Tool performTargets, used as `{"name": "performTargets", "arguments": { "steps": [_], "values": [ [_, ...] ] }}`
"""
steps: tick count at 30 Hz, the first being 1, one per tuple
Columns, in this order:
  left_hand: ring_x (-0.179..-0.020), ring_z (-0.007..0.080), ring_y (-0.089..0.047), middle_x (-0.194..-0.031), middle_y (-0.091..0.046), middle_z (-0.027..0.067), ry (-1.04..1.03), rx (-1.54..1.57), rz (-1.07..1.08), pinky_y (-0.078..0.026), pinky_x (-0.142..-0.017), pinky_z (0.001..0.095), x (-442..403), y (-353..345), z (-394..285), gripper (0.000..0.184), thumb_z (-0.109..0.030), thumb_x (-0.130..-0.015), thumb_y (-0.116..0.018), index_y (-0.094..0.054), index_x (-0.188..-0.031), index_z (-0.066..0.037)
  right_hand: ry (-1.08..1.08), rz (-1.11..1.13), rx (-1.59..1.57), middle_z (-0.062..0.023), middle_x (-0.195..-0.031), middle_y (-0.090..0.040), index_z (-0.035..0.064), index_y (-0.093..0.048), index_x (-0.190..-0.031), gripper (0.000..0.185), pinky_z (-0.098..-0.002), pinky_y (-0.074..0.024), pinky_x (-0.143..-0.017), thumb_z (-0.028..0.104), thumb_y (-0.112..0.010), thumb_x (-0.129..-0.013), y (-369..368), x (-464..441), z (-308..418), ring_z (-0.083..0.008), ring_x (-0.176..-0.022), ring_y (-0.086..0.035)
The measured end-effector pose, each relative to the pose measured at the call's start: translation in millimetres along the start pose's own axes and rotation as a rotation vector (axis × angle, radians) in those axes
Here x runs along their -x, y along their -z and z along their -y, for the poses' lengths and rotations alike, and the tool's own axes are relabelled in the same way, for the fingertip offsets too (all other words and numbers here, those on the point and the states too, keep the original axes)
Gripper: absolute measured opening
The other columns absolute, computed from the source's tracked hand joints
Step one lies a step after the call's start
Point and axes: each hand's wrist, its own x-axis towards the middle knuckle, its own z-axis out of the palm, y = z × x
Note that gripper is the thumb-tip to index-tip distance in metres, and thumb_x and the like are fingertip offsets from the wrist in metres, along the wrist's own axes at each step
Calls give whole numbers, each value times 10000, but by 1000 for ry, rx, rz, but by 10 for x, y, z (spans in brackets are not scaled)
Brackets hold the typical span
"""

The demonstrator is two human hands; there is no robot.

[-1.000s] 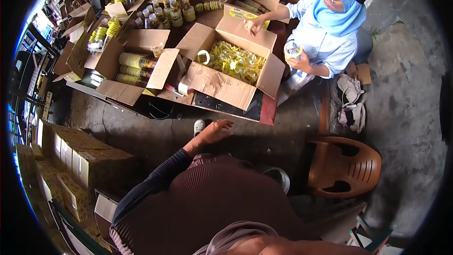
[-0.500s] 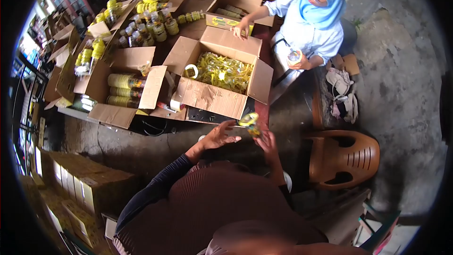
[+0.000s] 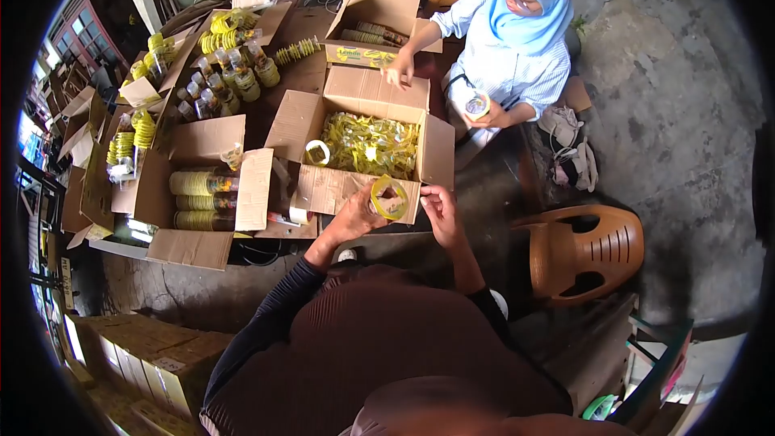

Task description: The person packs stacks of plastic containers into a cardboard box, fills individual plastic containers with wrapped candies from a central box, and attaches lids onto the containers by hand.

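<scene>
My left hand [image 3: 355,220] is closed around a round, yellow-rimmed plastic cup [image 3: 391,199], its mouth facing up toward me. Whether it is one cup or a nested stack I cannot tell. Just to its right is my right hand [image 3: 441,215], apart from the cup, fingers curled and thumb near the index finger. Anything pinched there is too small to make out. Both hands are at the near side of an open cardboard box [image 3: 343,190] full of loose yellow and clear plastic pieces [image 3: 373,144]. A whitish ring [image 3: 317,153] lies inside its left edge.
Left stands another open box [image 3: 190,249] with nested yellow-rimmed stacks [image 3: 202,183]. Several bundled stacks [image 3: 242,73] stand behind. A co-worker [image 3: 517,56] at the far right holds a round container [image 3: 477,105]. A brown plastic chair [image 3: 557,254] stands to my right.
The yellow-rimmed cup has passed from my right hand to my left and turned mouth-up. Both hands moved up to the box's near side. My view shifted slightly.
</scene>
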Motion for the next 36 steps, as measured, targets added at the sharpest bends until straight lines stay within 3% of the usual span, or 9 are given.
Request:
{"name": "performTargets", "arguments": {
  "steps": [4,5,9,14,21,30,32,33,36],
  "values": [
    [-1080,246,-573,-1154,-569,203,-48,-288,156,-447,-937,338,-27,233,249,728,-60,-704,-750,-390,-1322,69,275,78,288,-108,-885,-541,37,-532,-934,279,-358,-473,-723,79,-732,-745,-300,-223,521,-253,-822,-568],
    [-1096,299,-571,-1182,-552,251,214,-50,245,-447,-939,345,-24,305,167,835,-86,-696,-752,-304,-1383,75,357,94,407,-110,-880,-541,42,-530,-919,283,-379,-466,-738,86,-732,-725,-375,-286,541,-276,-842,-563],
    [-981,364,-596,-1027,-600,255,-75,-230,342,-462,-831,381,-202,513,177,700,-214,-664,-702,-422,-1250,47,411,115,646,-107,-866,-539,54,-525,-884,222,-407,-446,-782,126,-681,-743,-615,-456,535,-307,-881,-549],
    [-870,224,-619,-1017,-619,129,-11,-368,404,-480,-808,312,-308,727,200,696,-406,-644,-826,-533,-1131,-6,453,161,769,-105,-855,-554,57,-537,-889,169,-392,-463,-771,174,-630,-809,-770,-598,475,-284,-862,-564],
    [-945,125,-590,-1032,-657,77,51,-116,555,-441,-879,272,-338,931,291,633,-254,-627,-847,-575,-1144,-11,450,287,810,-102,-826,-563,74,-532,-912,169,-396,-489,-668,216,-594,-845,-824,-654,346,-290,-785,-597],
    [-1068,181,-543,-1125,-607,125,10,457,606,-370,-980,289,-404,897,968,636,-251,-695,-743,-520,-1222,25,345,465,560,-139,-863,-579,45,-547,-937,170,-449,-457,-705,206,-535,-882,-572,-949,310,-360,-808,-588],
    [-1036,214,-564,-1095,-611,124,48,202,385,-397,-944,300,-290,815,1496,680,-318,-655,-765,-531,-1199,17,721,277,476,-127,-807,-559,55,-524,-911,147,-436,-457,-681,200,-526,-889,-649,-1001,-169,-345,-765,-580],
    [-978,232,-587,-1039,-620,119,115,277,369,-432,-897,315,-356,840,384,669,-342,-660,-759,-536,-1184,9,459,397,496,-151,-932,-583,40,-542,-1019,191,-420,-468,-737,187,-529,-898,-621,-1003,-121,-344,-849,-589],
    [-866,340,-614,-981,-627,185,-169,264,297,-488,-782,372,-445,745,806,613,-261,-677,-749,-532,-1188,-1,108,471,411,-184,-1030,-609,14,-550,-1083,220,-401,-479,-771,157,-530,-917,-630,-1061,-141,-354,-917,-601]
  ]
}}
